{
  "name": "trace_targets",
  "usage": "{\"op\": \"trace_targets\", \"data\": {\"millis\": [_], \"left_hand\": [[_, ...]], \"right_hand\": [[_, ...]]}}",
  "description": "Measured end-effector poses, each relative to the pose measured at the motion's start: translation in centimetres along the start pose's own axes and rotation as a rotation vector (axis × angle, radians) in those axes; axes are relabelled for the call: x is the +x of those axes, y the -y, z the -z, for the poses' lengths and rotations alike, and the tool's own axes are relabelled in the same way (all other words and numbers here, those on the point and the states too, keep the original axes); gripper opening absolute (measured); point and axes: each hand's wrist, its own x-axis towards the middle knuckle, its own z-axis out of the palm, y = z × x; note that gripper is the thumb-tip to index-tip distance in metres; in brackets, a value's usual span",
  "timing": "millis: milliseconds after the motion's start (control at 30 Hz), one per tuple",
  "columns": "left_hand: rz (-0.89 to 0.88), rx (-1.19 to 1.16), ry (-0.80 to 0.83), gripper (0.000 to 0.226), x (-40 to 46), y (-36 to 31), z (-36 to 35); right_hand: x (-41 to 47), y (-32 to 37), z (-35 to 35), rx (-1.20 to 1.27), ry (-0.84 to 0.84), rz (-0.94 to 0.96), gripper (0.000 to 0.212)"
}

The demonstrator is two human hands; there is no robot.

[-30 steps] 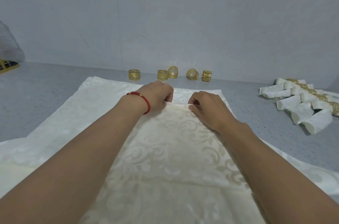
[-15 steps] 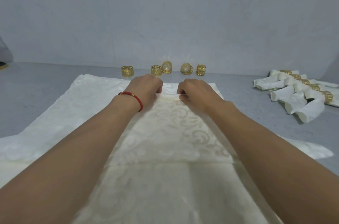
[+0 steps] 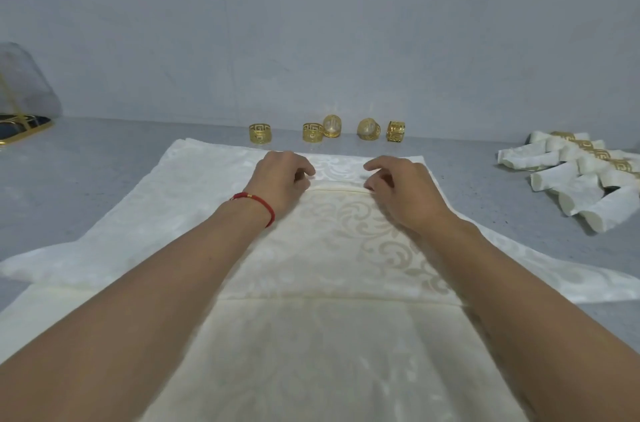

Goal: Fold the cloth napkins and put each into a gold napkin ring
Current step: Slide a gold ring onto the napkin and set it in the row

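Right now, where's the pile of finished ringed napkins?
Head view: the finished napkins lie in a pile on the grey counter at far right, beyond the right hand and right of the row of loose gold rings.

Both forearms reach forward, palms down. Left hand (image 3: pixel 282 181) and right hand (image 3: pixel 403 189) sit side by side, apart, fingers (image 3: pixel 375 165) loosely curled. Red bracelet (image 3: pixel 258 203) on left wrist.
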Motion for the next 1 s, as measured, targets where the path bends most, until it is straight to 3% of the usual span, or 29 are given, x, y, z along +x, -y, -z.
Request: {"op": "trace_targets", "data": {"millis": [100, 233, 367, 467, 533, 633, 700, 833, 900, 933, 1000], "left_hand": [[-0.063, 0.081, 0.054, 0.015, -0.1, 0.0, 0.0], [-0.118, 0.273, 0.057, 0.012, -0.3, -0.3, 0.2], [-0.2, 0.423, 0.066, 0.02, -1.0, -1.0, 0.9], [-0.267, 0.505, 0.108, 0.027, -1.5, -1.7, 1.7], [-0.258, 0.485, 0.189, 0.029, -1.7, -1.9, 2.5], [-0.182, 0.365, 0.266, 0.031, -2.0, -1.2, 3.3], [-0.152, 0.252, 0.177, 0.028, -2.4, -0.3, 3.0], [0.005, -0.003, -0.004, 0.027, -2.8, 0.8, 2.2], [0.01, 0.008, 0.036, 0.03, -2.6, 1.1, 1.9], [-0.012, 0.032, 0.072, 0.021, -2.5, 1.1, 1.9], [-0.051, 0.108, 0.133, 0.029, -2.3, 0.9, 2.1]], "right_hand": [[0.2, -0.6, 0.0, 0.107, 0.019, -0.073, 0.028], [0.3, -0.9, -0.4, -0.085, 0.088, -0.094, 0.019], [-0.2, 0.2, 0.5, -0.291, 0.044, 0.053, 0.009], [-0.9, 0.3, 1.0, -0.378, 0.058, 0.198, 0.02], [-1.1, 0.7, 1.4, -0.493, 0.098, 0.278, 0.028], [-1.3, 1.5, 2.1, -0.512, 0.222, 0.214, 0.022], [-1.7, 1.6, 2.3, -0.355, 0.219, 0.128, 0.019], [-2.1, 0.0, 1.8, -0.064, 0.032, 0.037, 0.019], [-1.9, -0.7, 1.6, -0.05, 0.07, 0.012, 0.026], [-1.7, -1.0, 1.5, -0.077, 0.105, 0.009, 0.027], [-1.5, -1.2, 1.8, -0.156, 0.155, 0.025, 0.02]]}}
